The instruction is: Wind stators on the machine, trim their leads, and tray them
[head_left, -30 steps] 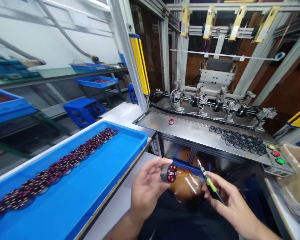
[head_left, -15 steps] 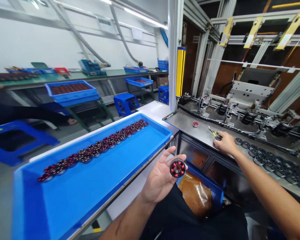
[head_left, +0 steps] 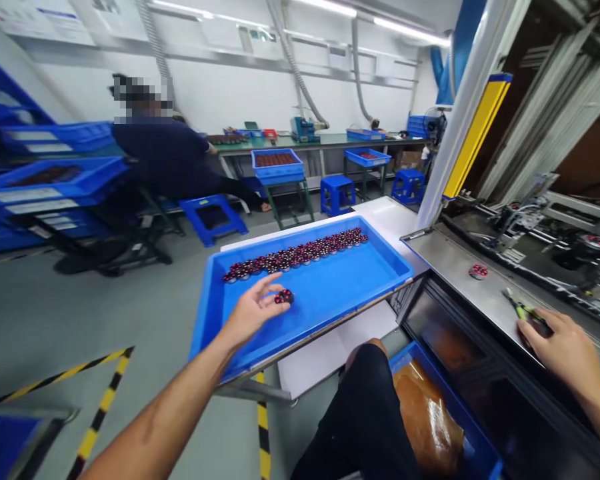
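Note:
My left hand (head_left: 253,308) pinches a small round motor part (head_left: 284,297), black with red segments, over the near left part of a long blue tray (head_left: 330,297). Along that tray's far side lies a dense row of similar black-and-red motor parts (head_left: 300,255). At the right, my right hand (head_left: 565,343) is closed round the green-and-black handles of pliers (head_left: 523,310), whose jaws point away over a metal worktop (head_left: 445,257). One more red-topped motor part (head_left: 479,271) sits alone on this worktop, beyond the plier jaws.
A machine (head_left: 530,217) stands behind the worktop, beside a yellow upright bar (head_left: 480,137). Below is a blue bin (head_left: 480,427) with a brown plastic-like sheet. A seated person (head_left: 165,157) works at the far bench. Blue stools (head_left: 337,193) stand between.
My view has swung left. My left hand has carried the motor part from in front of my body to over the blue tray. My right hand still holds the pliers at the worktop.

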Demonstrator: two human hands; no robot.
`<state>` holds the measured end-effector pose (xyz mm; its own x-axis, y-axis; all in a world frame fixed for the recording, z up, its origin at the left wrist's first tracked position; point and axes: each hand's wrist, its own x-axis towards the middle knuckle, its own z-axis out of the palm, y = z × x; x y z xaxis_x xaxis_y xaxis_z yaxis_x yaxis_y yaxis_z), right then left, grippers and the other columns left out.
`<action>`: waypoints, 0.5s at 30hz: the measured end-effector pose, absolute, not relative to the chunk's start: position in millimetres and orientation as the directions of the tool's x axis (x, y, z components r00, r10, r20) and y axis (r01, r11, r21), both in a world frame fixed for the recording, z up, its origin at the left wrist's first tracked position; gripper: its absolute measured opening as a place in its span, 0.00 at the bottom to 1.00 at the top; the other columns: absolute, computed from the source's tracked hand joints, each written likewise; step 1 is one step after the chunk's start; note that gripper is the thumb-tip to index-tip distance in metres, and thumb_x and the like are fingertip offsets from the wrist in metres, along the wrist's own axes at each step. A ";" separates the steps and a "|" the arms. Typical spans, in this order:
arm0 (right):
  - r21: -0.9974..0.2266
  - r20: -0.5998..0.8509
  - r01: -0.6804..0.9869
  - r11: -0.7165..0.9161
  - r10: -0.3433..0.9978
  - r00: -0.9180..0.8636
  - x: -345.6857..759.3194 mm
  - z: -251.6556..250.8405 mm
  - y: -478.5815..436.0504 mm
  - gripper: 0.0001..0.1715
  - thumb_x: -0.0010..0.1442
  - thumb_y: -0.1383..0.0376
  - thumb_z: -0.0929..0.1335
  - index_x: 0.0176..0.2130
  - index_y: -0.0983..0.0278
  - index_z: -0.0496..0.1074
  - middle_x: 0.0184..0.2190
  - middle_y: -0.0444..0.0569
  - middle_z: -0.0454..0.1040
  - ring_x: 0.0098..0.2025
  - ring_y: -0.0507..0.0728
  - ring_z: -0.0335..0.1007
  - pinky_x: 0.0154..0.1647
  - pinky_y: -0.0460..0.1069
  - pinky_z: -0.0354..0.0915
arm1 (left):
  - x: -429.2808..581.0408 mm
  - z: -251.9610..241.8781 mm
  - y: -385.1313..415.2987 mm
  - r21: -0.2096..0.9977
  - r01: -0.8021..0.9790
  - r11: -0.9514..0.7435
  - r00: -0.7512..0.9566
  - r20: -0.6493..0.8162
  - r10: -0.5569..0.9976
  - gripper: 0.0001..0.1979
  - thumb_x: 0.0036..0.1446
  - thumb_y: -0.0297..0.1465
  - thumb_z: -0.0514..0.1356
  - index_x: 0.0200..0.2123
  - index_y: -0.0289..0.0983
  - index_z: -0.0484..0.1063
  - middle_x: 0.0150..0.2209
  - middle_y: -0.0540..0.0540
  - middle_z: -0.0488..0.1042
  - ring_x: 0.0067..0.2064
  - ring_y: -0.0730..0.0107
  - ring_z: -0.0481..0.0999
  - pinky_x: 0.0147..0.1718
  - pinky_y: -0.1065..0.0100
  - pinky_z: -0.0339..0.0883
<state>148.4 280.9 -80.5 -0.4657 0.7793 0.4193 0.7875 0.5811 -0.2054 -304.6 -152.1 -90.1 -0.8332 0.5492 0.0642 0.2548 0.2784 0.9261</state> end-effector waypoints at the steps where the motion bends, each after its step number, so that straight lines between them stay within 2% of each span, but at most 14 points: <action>1: -0.197 0.432 0.786 0.585 0.772 -0.466 149.7 -82.9 282.9 0.33 0.53 0.42 0.61 0.42 0.62 0.75 0.49 0.68 0.77 0.53 0.77 0.71 0.55 0.67 0.65 | -327.6 -95.8 -156.3 0.894 0.272 0.357 -0.858 0.057 0.511 0.42 0.40 0.42 0.72 0.59 0.37 0.66 0.44 0.45 0.76 0.43 0.58 0.79 0.49 0.55 0.73; 3: -0.176 0.449 0.782 0.598 0.755 -0.477 152.1 -85.9 285.2 0.32 0.54 0.41 0.61 0.42 0.61 0.75 0.48 0.68 0.77 0.52 0.78 0.71 0.54 0.68 0.65 | -370.2 -106.6 -158.9 0.809 0.289 0.512 -0.899 0.045 0.435 0.36 0.39 0.39 0.73 0.53 0.36 0.70 0.39 0.46 0.76 0.44 0.56 0.77 0.52 0.51 0.70; 4: -0.167 0.455 0.779 0.604 0.748 -0.483 152.9 -86.7 285.6 0.32 0.55 0.41 0.61 0.42 0.61 0.75 0.48 0.68 0.77 0.52 0.78 0.71 0.54 0.68 0.65 | -388.5 -111.9 -158.2 0.765 0.288 0.577 -0.913 0.037 0.406 0.32 0.42 0.38 0.73 0.51 0.36 0.71 0.39 0.46 0.76 0.45 0.56 0.76 0.53 0.50 0.68; 8: -0.156 0.467 0.771 0.618 0.734 -0.493 154.4 -86.7 285.9 0.30 0.55 0.42 0.63 0.42 0.61 0.75 0.47 0.69 0.77 0.52 0.78 0.71 0.53 0.68 0.66 | -433.6 -133.5 -151.2 0.613 0.296 0.733 -0.928 0.003 0.372 0.18 0.60 0.37 0.65 0.49 0.34 0.72 0.45 0.43 0.76 0.47 0.59 0.77 0.52 0.49 0.70; 12: -0.146 0.477 0.772 0.619 0.727 -0.494 155.8 -87.0 285.8 0.28 0.55 0.43 0.63 0.42 0.60 0.75 0.47 0.70 0.77 0.52 0.77 0.71 0.52 0.67 0.65 | -445.2 -151.8 -146.0 0.517 0.333 0.789 -0.929 0.037 0.367 0.17 0.63 0.36 0.63 0.53 0.35 0.71 0.51 0.41 0.75 0.52 0.57 0.75 0.53 0.49 0.70; 15: -0.145 0.486 0.764 0.628 0.718 -0.498 154.6 -86.2 286.2 0.28 0.55 0.43 0.63 0.42 0.59 0.75 0.47 0.71 0.77 0.52 0.76 0.71 0.51 0.67 0.65 | -447.2 -158.2 -145.4 0.477 0.344 0.809 -0.934 0.087 0.346 0.18 0.64 0.36 0.62 0.54 0.35 0.70 0.53 0.40 0.74 0.53 0.57 0.75 0.52 0.49 0.71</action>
<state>154.6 286.2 -86.2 -0.4982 0.7179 0.4862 0.7643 0.6284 -0.1447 -447.2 -145.4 -158.2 -0.9342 0.3460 0.0874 0.3442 0.8090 0.4765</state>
